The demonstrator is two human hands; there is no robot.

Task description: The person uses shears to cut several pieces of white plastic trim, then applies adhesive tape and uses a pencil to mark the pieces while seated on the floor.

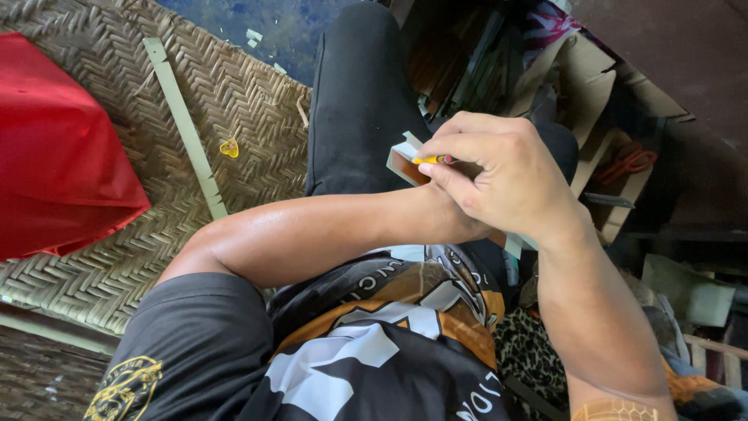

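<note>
Hands: right hand (506,175) pinching yellow pencil (433,159); left hand (456,222) hidden, grip untellable.

Woven mat floor, cluttered edges

A woven bamboo mat (234,101) covers the floor, a red cloth (54,148) at its left edge, a pale bamboo strip (183,125) across it; blue floor (273,23) beyond, cardboard boxes (592,86) at right.

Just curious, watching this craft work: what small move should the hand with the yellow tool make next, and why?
Probably draw the yellow tool a little further along the pale strip. The right hand pinches it with its tip at the strip's edge, and the left hand, mostly hidden, seems to steady the strip from below.
</note>
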